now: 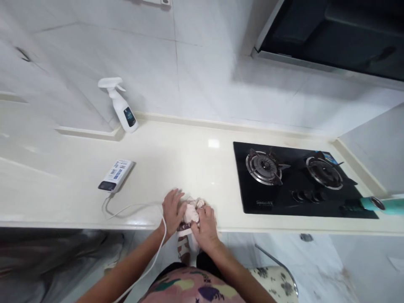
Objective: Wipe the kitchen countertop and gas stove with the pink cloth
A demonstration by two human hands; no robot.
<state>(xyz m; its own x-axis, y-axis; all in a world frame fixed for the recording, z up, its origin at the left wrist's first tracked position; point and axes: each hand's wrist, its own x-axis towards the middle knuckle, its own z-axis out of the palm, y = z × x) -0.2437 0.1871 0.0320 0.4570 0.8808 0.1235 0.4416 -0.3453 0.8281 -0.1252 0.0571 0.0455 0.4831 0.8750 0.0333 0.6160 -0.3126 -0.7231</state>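
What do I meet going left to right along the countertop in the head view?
Power bank → spray bottle → left hand → crumpled cloth → right hand → gas hob → teal cylinder.

The scene was bright and evenly lit from overhead, with a small glare patch on the glossy tabletop [213, 143]. The white wall tiles [189, 63] looked washed out. Wide-angle distortion bent the edges. Soft shadows lay below the tabletop; detail was slightly soft overall.
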